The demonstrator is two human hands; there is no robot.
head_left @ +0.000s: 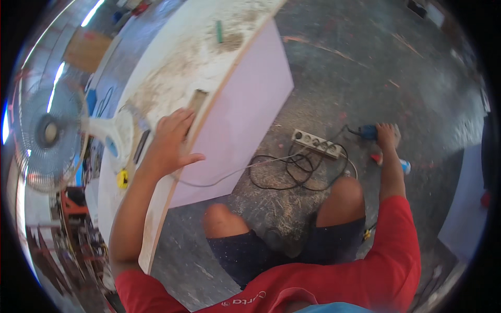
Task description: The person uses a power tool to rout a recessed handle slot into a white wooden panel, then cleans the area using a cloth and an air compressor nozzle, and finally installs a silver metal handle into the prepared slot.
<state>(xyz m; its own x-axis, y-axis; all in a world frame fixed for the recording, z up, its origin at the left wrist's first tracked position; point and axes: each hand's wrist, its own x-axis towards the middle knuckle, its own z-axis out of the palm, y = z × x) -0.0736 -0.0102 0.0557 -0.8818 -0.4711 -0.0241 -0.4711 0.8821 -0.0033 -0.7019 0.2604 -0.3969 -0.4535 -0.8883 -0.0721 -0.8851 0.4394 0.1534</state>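
Note:
My left hand [171, 142] lies on the dusty white tabletop [156, 78] close to its edge, thumb spread out over the side. Just beyond its fingertips is a short strip [198, 97], wood-coloured and narrow, which the fingers may touch. Out to the right, my right hand [386, 136] is wrapped round a blue corded power tool [368, 132] down at the floor. The hand covers much of the tool, so its exact kind is hidden. A cord runs from it toward a white power strip [316, 143].
Tangled black cable [292, 180] lies on the sawdust-strewn floor between my knees and the power strip. A white fan [49, 130] and a yellow tape measure [122, 178] are at the left. A green stick [219, 31] sits farther along the tabletop. A pale panel [464, 203] stands at right.

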